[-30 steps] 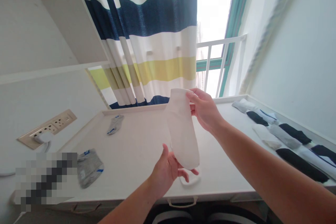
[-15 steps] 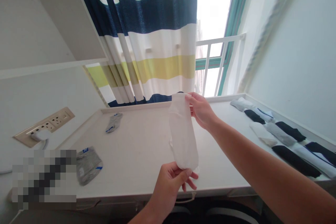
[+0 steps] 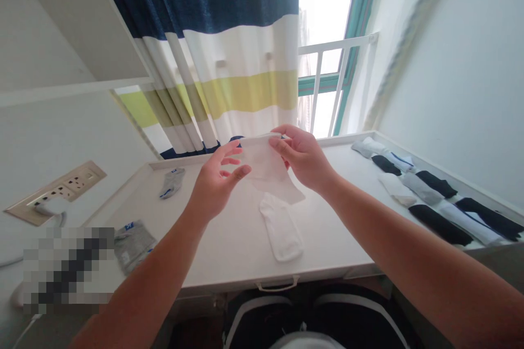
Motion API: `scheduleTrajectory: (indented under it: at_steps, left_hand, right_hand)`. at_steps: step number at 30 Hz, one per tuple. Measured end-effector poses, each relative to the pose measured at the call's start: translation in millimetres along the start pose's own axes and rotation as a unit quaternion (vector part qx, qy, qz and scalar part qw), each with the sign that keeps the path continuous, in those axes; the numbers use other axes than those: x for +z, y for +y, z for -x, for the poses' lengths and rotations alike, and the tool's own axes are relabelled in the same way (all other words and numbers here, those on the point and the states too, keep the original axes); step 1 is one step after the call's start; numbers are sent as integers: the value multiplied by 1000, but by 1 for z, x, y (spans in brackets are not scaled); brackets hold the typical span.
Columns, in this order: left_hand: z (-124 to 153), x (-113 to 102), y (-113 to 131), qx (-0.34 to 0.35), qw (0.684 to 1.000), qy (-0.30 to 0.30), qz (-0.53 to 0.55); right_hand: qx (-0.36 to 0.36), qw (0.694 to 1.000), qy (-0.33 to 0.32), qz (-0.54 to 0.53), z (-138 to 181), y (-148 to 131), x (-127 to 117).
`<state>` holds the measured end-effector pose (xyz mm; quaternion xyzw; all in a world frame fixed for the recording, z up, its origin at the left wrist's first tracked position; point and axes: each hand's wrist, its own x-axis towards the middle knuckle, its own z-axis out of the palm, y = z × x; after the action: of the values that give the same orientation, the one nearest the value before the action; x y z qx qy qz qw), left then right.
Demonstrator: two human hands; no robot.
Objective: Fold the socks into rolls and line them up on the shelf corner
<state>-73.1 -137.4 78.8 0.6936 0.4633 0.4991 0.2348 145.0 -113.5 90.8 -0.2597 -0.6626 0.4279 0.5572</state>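
A thin white sock point(image 3: 262, 158) is held up over the white desk point(image 3: 213, 262), its cuff edge at the top. My right hand point(image 3: 305, 158) pinches that cuff at its upper right corner between thumb and fingers. At the sock's left edge, my left hand point(image 3: 215, 177) has its thumb and fingers apart; whether a fingertip touches the fabric I cannot tell. A second white sock point(image 3: 282, 229) lies flat on the desk below, nearer the front edge.
Grey socks with blue marks, one small point(image 3: 172, 182) and one larger point(image 3: 133, 242), lie at the left. Several folded black, white and grey socks point(image 3: 423, 188) line the right side. A wall socket panel point(image 3: 73, 188) is at left, a striped curtain point(image 3: 241, 92) behind.
My left hand has let go of the sock's lower end and risen to its upper left side. The white sock on the desk is now uncovered. The view has tilted down.
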Motion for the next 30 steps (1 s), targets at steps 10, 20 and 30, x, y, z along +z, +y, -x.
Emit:
scheduleTrajectory:
  at_steps: [10, 20, 30]
  left_hand:
    - [-48, 24, 1, -176, 949, -172, 198]
    - [9, 27, 12, -305, 883, -257, 248]
    - [-35, 69, -75, -322, 917, -232, 50]
  right_hand:
    - [152, 982, 73, -90, 15, 30, 0]
    - [261, 944, -10, -201, 59, 22, -13]
    - [319, 945, 5, 74, 30, 115, -36]
